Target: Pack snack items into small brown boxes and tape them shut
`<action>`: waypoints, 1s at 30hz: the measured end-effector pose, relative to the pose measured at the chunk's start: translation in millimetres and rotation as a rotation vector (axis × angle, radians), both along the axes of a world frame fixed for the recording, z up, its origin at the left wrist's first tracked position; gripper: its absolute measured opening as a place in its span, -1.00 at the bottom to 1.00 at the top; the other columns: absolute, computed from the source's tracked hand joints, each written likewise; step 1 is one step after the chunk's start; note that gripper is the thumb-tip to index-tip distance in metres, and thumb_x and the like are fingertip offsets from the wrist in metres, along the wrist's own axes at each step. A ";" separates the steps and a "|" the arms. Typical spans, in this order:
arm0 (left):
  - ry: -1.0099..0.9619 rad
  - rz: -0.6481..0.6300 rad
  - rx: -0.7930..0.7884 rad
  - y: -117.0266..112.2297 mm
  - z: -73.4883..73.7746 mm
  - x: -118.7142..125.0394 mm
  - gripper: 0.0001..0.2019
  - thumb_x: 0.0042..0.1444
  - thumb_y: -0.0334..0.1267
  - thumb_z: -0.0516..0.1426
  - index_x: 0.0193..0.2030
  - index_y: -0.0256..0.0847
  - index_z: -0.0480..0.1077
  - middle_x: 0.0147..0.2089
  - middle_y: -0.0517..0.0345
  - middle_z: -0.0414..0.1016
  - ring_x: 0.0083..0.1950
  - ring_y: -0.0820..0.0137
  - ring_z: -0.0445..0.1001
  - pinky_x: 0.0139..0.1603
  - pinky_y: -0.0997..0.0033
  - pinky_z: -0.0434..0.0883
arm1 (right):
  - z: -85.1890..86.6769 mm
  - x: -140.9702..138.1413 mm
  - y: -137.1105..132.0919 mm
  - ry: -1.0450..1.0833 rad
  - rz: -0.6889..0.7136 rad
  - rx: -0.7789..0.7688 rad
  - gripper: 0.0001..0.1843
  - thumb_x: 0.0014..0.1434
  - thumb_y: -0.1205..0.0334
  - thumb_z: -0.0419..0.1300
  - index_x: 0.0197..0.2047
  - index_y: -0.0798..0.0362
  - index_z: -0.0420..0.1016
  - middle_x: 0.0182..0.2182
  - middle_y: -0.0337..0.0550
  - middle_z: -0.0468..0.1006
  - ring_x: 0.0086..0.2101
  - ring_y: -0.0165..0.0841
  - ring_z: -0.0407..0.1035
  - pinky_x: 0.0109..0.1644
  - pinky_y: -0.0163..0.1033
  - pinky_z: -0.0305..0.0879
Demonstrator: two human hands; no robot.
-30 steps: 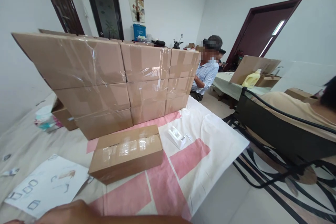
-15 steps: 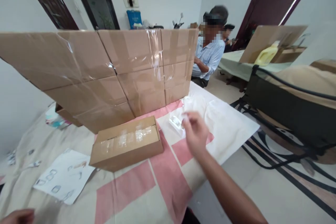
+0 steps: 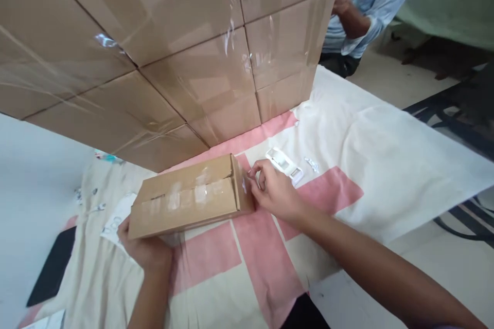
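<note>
A long brown cardboard box [image 3: 185,213] lies on the patterned cloth, with pieces of clear tape across its top seam. My left hand [image 3: 144,247] is wrapped round the box's left end; most of its fingers are hidden behind the cardboard. At the opposite end, my right hand [image 3: 272,190] has thumb and forefinger pinched together, close against the end face. Whatever sits between those fingertips is too small to make out. Just beyond my right hand rests a white plastic holder [image 3: 284,163] with an oblong opening, and a small crumpled shiny scrap [image 3: 311,164] lies beside it.
A tall wall of taped cardboard [image 3: 200,82] stands behind the box. On the left are a printed paper sheet [image 3: 111,223], partly covered by my hand, and a dark flat object [image 3: 52,267]. Another person's arm [image 3: 353,18] shows past the cardboard.
My view has tipped down and closer. My left hand has come from the lower left corner onto the box. My right hand has moved from above the white holder to the box's right end.
</note>
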State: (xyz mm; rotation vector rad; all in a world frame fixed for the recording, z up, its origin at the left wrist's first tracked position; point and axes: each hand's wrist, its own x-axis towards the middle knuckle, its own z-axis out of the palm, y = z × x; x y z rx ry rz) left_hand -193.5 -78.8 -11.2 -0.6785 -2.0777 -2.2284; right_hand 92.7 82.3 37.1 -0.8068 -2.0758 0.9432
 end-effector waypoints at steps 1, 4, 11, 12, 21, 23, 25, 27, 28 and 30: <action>-0.033 0.018 0.019 -1.2 -1.2 -0.8 -0.65 0.19 0.02 0.02 -0.01 -0.10 0.37 0.10 0.23 0.51 0.23 0.28 0.43 0.36 0.26 0.35 | -0.6 -1.4 -1.8 -0.010 0.001 0.006 -0.71 0.23 0.44 0.11 -0.06 -0.09 0.20 -0.45 -0.33 0.43 -0.52 -0.38 0.36 -0.41 -0.25 0.22; -0.087 0.005 -0.003 -5.8 -0.7 0.4 -0.60 0.21 0.06 0.01 0.01 -0.12 0.43 0.08 0.16 0.56 0.19 0.24 0.50 0.31 0.23 0.42 | -3.6 -5.0 -6.4 0.016 0.017 0.027 -0.71 0.23 0.46 0.07 -0.07 -0.10 0.18 -0.51 -0.35 0.37 -0.56 -0.37 0.32 -0.45 -0.24 0.17; 0.003 -0.020 0.021 -6.6 -1.9 7.9 -0.64 0.25 -0.02 0.05 0.06 -0.11 0.45 0.09 0.17 0.58 0.22 0.23 0.49 0.38 0.15 0.36 | -7.6 -8.2 -12.3 0.108 0.042 0.011 -0.70 0.24 0.45 0.07 -0.04 -0.11 0.18 -0.42 -0.31 0.46 -0.55 -0.40 0.33 -0.46 -0.25 0.18; 0.013 -0.029 0.031 -7.2 -3.5 6.9 -0.64 0.25 -0.02 0.04 0.05 -0.11 0.46 0.10 0.18 0.58 0.22 0.23 0.49 0.38 0.15 0.37 | -7.4 -8.1 -12.4 0.116 0.045 0.008 -0.70 0.25 0.46 0.07 -0.04 -0.11 0.19 -0.39 -0.29 0.48 -0.54 -0.41 0.34 -0.46 -0.26 0.19; 0.049 0.013 -0.097 -8.4 -2.7 8.3 -0.49 0.23 0.09 -0.04 0.19 -0.10 0.40 0.27 0.15 0.47 0.30 0.23 0.44 0.39 0.20 0.37 | -5.5 -7.0 -11.7 0.174 0.059 -0.051 -0.73 0.25 0.43 0.10 -0.04 -0.07 0.23 -0.36 -0.30 0.47 -0.48 -0.44 0.36 -0.40 -0.30 0.24; 0.074 0.045 -0.172 -8.9 -1.4 9.4 -0.44 0.24 0.09 -0.10 0.25 -0.10 0.37 0.31 0.13 0.45 0.33 0.20 0.41 0.38 0.17 0.38 | -5.7 -6.5 -11.3 0.191 0.073 -0.039 -0.75 0.25 0.42 0.11 -0.04 -0.03 0.24 -0.36 -0.30 0.46 -0.48 -0.45 0.33 -0.39 -0.31 0.23; 0.059 0.053 -0.213 -10.2 -1.2 8.9 -0.41 0.25 0.08 -0.13 0.29 -0.10 0.34 0.33 0.11 0.43 0.34 0.17 0.40 0.39 0.13 0.38 | -5.8 -5.7 -10.4 0.193 0.086 -0.018 -0.78 0.26 0.42 0.11 -0.05 0.01 0.26 -0.36 -0.30 0.46 -0.49 -0.47 0.30 -0.39 -0.32 0.21; 0.044 0.044 -0.234 -11.9 -1.8 7.1 -0.40 0.26 0.07 -0.15 0.33 -0.10 0.30 0.36 0.10 0.40 0.35 0.16 0.39 0.43 0.09 0.34 | -5.3 -4.8 -9.0 0.172 0.084 -0.007 -0.79 0.25 0.43 0.11 -0.06 0.03 0.29 -0.35 -0.28 0.46 -0.49 -0.48 0.28 -0.39 -0.32 0.19; 0.052 0.045 -0.246 -12.8 -2.4 6.2 -0.39 0.27 0.06 -0.16 0.35 -0.10 0.28 0.37 0.10 0.38 0.36 0.15 0.38 0.44 0.07 0.32 | -4.9 -4.4 -8.2 0.159 0.080 -0.003 -0.80 0.25 0.44 0.12 -0.07 0.04 0.31 -0.33 -0.27 0.47 -0.47 -0.48 0.29 -0.38 -0.32 0.19; 0.079 0.048 -0.275 -14.4 -3.6 4.6 -0.39 0.29 0.05 -0.20 0.38 -0.10 0.24 0.40 0.10 0.34 0.39 0.15 0.35 0.46 0.05 0.30 | -4.0 -3.8 -6.6 0.151 0.079 0.008 -0.82 0.24 0.46 0.11 -0.11 0.05 0.35 -0.28 -0.21 0.49 -0.42 -0.45 0.33 -0.35 -0.30 0.23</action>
